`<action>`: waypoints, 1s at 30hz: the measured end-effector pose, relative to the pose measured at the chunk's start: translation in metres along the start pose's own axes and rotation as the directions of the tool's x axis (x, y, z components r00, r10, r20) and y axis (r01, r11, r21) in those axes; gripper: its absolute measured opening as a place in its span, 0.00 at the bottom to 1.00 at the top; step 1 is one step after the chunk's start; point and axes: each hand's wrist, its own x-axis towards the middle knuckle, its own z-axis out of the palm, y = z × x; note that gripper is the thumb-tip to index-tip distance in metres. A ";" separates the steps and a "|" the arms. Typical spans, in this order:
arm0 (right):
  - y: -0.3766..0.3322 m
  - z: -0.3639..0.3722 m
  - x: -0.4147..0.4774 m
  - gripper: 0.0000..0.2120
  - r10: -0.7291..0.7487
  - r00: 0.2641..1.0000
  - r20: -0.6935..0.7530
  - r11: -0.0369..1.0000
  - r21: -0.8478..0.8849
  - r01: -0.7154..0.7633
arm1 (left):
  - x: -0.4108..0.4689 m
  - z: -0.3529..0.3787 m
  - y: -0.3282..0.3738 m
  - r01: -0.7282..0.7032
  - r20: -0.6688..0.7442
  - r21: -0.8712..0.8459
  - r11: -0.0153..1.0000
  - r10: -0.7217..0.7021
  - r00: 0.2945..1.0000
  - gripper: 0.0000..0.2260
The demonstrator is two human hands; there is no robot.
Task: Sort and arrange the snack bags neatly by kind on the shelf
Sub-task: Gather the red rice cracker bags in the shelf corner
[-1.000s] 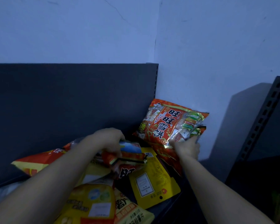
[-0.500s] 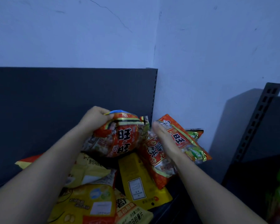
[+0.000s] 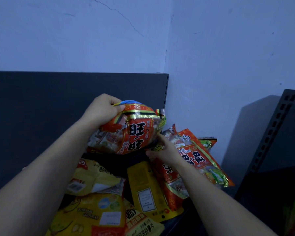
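Since half a second ago the left hand [image 3: 102, 110] has lifted the crinkled red foil snack bag [image 3: 126, 135] with bold black characters slightly higher in front of the dark grey shelf back panel [image 3: 41, 116]. The right hand [image 3: 163, 150] has come off the second red snack bag [image 3: 196, 159] and now sits at the lifted bag's lower right corner.

On my feed the left fingers [image 3: 117, 107] are curled tight round the bag's top seam, bunching the foil, so the bag hangs clear of the pile. The right fingers [image 3: 150, 152] are tucked under the corner. I cannot tell whether they pinch it or only touch it, since the bag's bulge and the dim light hide the contact.

The second red snack bag lies tilted on the shelf at the right end, near the pale blue wall [image 3: 228, 65]. The right forearm covers its middle, and another packet behind it shows only a green and red edge.

Below the lifted bag a flat yellow stand-up pouch [image 3: 143, 183] lies back side up, touching the second red bag. Glossy yellow crisp bags [image 3: 95, 213] are heaped at lower left, partly covered by the left forearm and cut off by the picture's bottom edge. I can barely read their print.

A dark slotted metal upright [image 3: 278, 126] leans in at the far right, and what lies below it is too dark to make out
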 end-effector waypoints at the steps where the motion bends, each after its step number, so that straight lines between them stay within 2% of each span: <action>1: 0.007 0.000 0.003 0.43 0.068 0.997 -0.032 0.983 -0.170 -0.072 | -0.001 0.000 0.002 -0.002 -0.038 0.016 1.000 0.002 0.999 0.10; 2: 0.013 0.000 0.004 0.45 0.126 0.991 -0.051 0.933 -0.332 -0.136 | -0.002 0.001 0.004 -0.003 -0.070 0.023 1.000 0.004 0.998 0.10; 3: 0.019 0.001 0.005 0.47 0.138 0.989 -0.050 0.894 -0.423 -0.146 | -0.003 0.001 0.005 0.001 -0.093 0.020 1.000 0.001 0.996 0.11; 5: 0.024 0.001 0.003 0.51 0.089 0.995 -0.038 0.898 -0.429 -0.097 | -0.004 0.003 0.004 0.009 -0.120 -0.002 1.000 -0.009 0.993 0.12; 6: 0.023 0.001 -0.001 0.53 0.060 0.995 -0.076 0.899 -0.430 -0.087 | -0.004 0.004 0.004 0.011 -0.127 -0.014 1.000 -0.013 0.992 0.11; 7: 0.026 0.002 -0.001 0.55 0.051 0.988 -0.146 0.889 -0.444 -0.112 | -0.005 0.005 0.004 0.015 -0.128 -0.026 1.000 -0.018 0.992 0.10; 9: 0.027 0.001 -0.007 0.58 0.119 0.958 -0.262 0.794 -0.554 -0.250 | -0.006 0.007 0.003 0.026 -0.119 -0.049 0.998 -0.032 0.992 0.09; 11: 0.029 0.001 -0.013 0.63 0.261 0.937 -0.234 0.684 -0.640 -0.351 | -0.007 0.009 0.001 0.033 -0.105 -0.064 0.997 -0.039 0.994 0.09; 13: 0.033 0.000 -0.015 0.64 0.294 0.943 -0.159 0.655 -0.685 -0.319 | -0.008 0.011 0.000 0.032 -0.096 -0.063 0.998 -0.038 0.995 0.09; 16: 0.037 -0.001 -0.013 0.61 0.194 0.980 -0.043 0.633 -0.758 -0.159 | -0.007 0.012 -0.002 0.034 -0.095 -0.056 0.998 -0.039 0.995 0.09; 20: 0.037 -0.001 -0.007 0.52 0.090 0.992 0.085 0.596 -0.803 0.014 | -0.005 0.013 -0.004 0.041 -0.086 -0.062 0.997 -0.046 0.995 0.10; 24: 0.035 -0.006 0.003 0.43 -0.024 0.989 0.145 0.499 -0.856 0.137 | -0.003 0.016 -0.007 0.036 -0.073 -0.085 0.996 -0.042 0.996 0.10; 27: 0.036 0.002 0.007 0.32 -0.153 0.988 0.028 0.356 -0.931 0.082 | 0.000 0.017 -0.012 0.018 -0.065 -0.108 0.994 -0.025 0.998 0.10; 30: 0.037 0.015 0.012 0.29 -0.142 0.985 -0.094 0.355 -0.934 -0.038 | 0.004 0.015 -0.018 0.024 -0.059 -0.172 0.985 -0.035 0.998 0.10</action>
